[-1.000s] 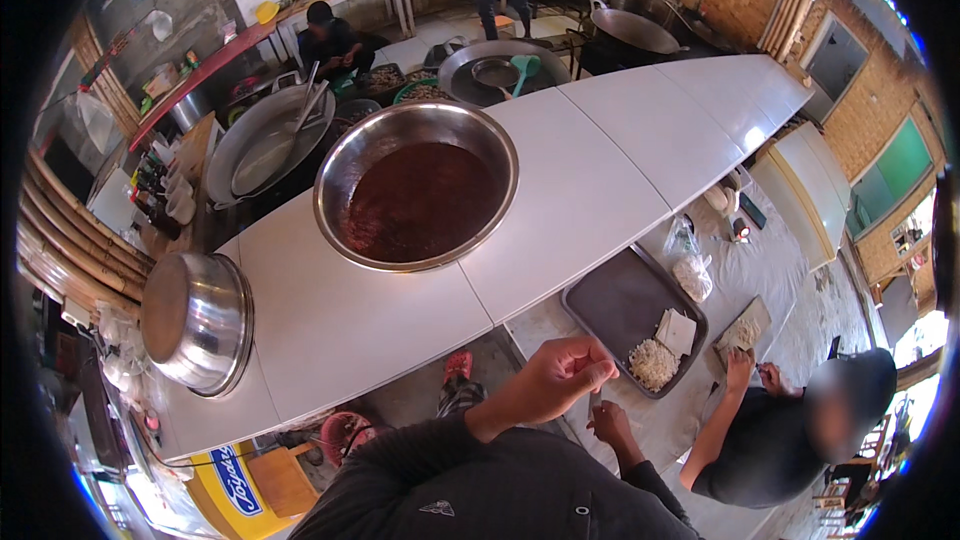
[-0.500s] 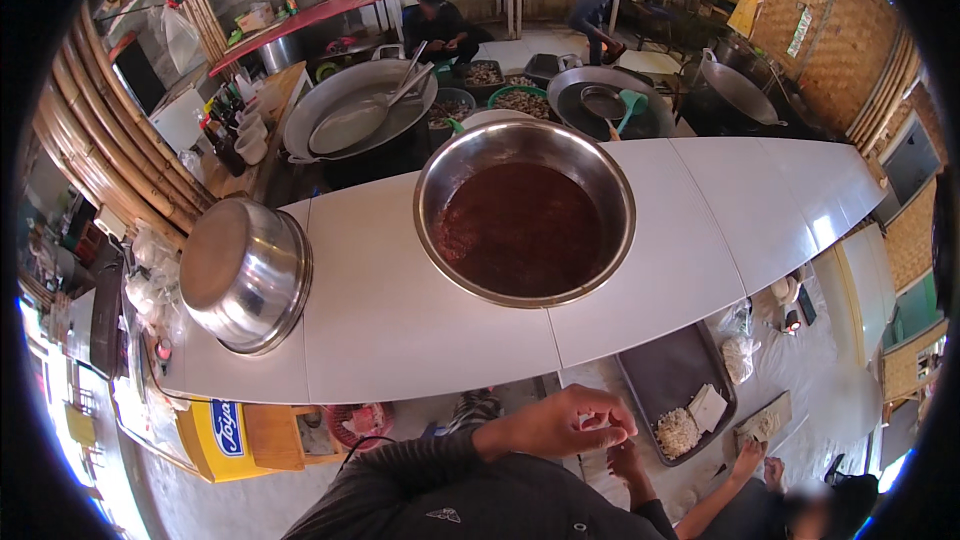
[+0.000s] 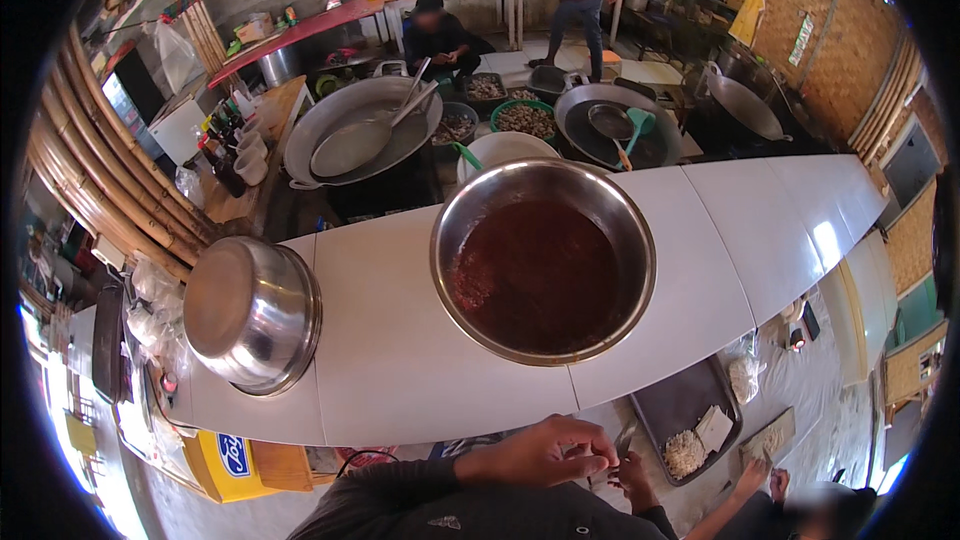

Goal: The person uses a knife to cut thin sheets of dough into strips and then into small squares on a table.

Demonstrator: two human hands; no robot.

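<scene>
The head camera looks down over a long white worktop (image 3: 400, 360) that bends across the picture. Near its middle, toward the far edge, stands a big steel bowl (image 3: 543, 260) filled with dark red-brown sauce (image 3: 540, 275). At the left end, close to the near edge, a second steel bowl (image 3: 250, 312) lies upside down, well apart from the first.

Below the near edge of the worktop, the person's right hand (image 3: 555, 452) comes up from a dark sleeve (image 3: 420, 500). Its fingers are curled together, with thumb and fingertips pinched, but what they pinch is too small to tell. A smaller hand (image 3: 632, 470) is just beside it, also curled; the pictures do not show plainly whether this is the person's left hand, nor whether it holds anything. Both are clear of the worktop and the sauce bowl, which sits above them in the picture.

On the floor to the right lies a dark tray (image 3: 690, 410) with pale bits at its near end, and another person (image 3: 800, 510) crouches by it. Beyond the worktop sit a wide wok (image 3: 365, 125) with a ladle (image 3: 400, 110), a black pan (image 3: 615, 125), and two people farther back.
</scene>
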